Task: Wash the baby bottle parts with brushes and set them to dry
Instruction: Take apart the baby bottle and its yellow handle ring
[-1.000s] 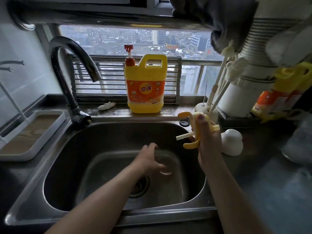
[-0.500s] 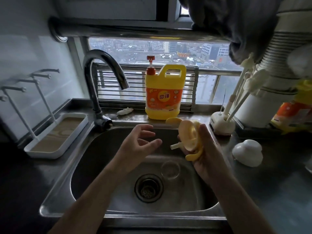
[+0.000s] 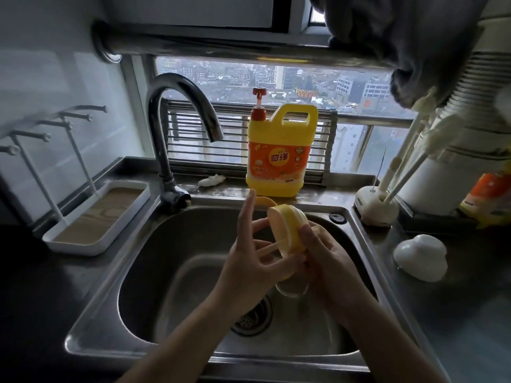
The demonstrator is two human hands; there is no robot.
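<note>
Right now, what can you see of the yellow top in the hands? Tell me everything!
The yellow top looks like smooth plastic. It is round, with a paler underside facing left and curved handles at its edges. A thin pale straw sticks out of the underside. The top is tipped on its side above the sink. The right hand grips it from the right. The left hand has its fingers at the straw, but I cannot tell if they pinch it.
</note>
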